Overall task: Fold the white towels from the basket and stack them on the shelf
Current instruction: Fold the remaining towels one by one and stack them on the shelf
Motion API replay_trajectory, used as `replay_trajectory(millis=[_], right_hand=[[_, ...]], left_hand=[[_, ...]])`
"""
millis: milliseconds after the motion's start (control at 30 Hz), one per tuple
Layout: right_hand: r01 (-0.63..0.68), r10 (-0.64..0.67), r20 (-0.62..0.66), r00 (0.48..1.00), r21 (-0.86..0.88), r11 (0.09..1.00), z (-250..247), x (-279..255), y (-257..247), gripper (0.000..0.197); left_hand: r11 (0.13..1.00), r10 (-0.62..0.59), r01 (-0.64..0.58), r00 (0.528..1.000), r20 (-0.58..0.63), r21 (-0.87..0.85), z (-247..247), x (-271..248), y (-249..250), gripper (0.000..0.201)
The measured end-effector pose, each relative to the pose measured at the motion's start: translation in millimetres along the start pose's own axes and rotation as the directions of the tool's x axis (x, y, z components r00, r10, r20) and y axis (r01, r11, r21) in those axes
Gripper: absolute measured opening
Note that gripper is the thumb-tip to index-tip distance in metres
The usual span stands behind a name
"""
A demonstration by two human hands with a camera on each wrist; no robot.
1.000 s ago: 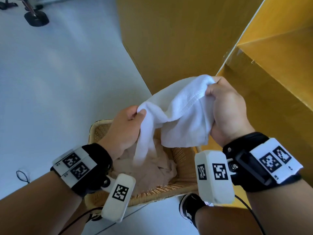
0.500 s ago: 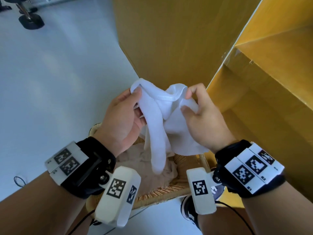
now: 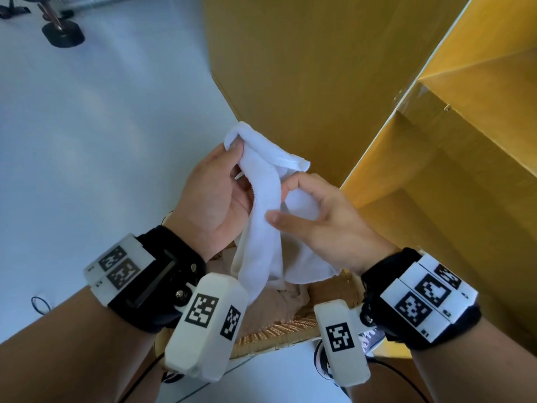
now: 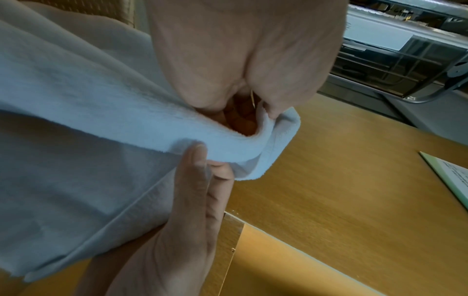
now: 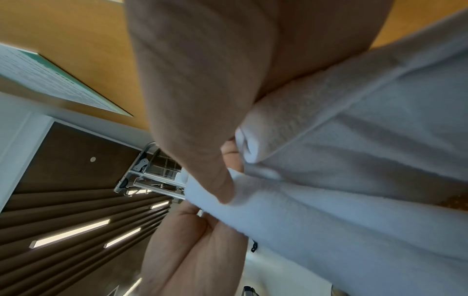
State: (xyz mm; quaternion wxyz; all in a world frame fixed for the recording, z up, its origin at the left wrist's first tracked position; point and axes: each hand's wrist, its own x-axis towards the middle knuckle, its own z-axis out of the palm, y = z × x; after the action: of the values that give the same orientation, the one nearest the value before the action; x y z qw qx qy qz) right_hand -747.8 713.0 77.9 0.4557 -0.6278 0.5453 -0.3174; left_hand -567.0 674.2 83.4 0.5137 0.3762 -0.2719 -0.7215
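Holding white towel [image 3: 263, 228] above basket [image 3: 279, 333] so it hangs free: my left hand [image 3: 212, 199] pinches the top hem, right hand [image 3: 316, 225] pinches a lower fold, hunting corners.

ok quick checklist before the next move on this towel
1. Left hand grips white towel at its top: ok.
2. Right hand has hold of the towel: ok, thumb and fingers pinch it.
3. Towel lifted clear of basket: ok, it hangs above the rim.
4. Towel spread flat for folding: not ok, bunched and twisted.
5. Corners found: cannot tell.
6. Shelf space free: cannot tell, only part in view.
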Motion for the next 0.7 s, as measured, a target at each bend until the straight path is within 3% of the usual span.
replay_trajectory(millis=[300, 467, 567, 600, 700], right_hand=[[-0.001, 0.002, 0.075, 0.997, -0.014, 1.000, 4.8, 3.3, 3.9, 0.020], [-0.096, 0.086, 0.093, 0.992, 0.106, 0.990, 2.4, 3.8, 2.7, 0.025], [-0.162, 0.157, 0.042, 0.987, 0.250, 0.955, -0.9, 4.2, -1.5, 0.055], [-0.177, 0.179, 0.020, 0.984, 0.293, 0.940, -2.2, 4.3, -2.8, 0.056], [-0.236, 0.271, -0.019, 0.962, 0.435, 0.869, -8.1, 4.3, -4.0, 0.034]], left_hand=[[1.000, 0.005, -0.006, 0.998, -0.061, -0.023, -1.4, -0.4, -0.3, 0.022], [0.999, -0.005, 0.002, 0.997, -0.081, -0.034, -3.8, -0.1, -2.2, 0.022], [0.994, -0.007, 0.025, 0.986, -0.166, 0.106, -8.0, 1.2, -4.2, 0.020], [0.986, -0.003, 0.036, 0.980, -0.197, 0.166, -9.5, 1.2, -5.5, 0.022], [0.955, -0.001, 0.066, 0.976, -0.219, 0.290, -11.6, -1.6, -12.4, 0.026]])
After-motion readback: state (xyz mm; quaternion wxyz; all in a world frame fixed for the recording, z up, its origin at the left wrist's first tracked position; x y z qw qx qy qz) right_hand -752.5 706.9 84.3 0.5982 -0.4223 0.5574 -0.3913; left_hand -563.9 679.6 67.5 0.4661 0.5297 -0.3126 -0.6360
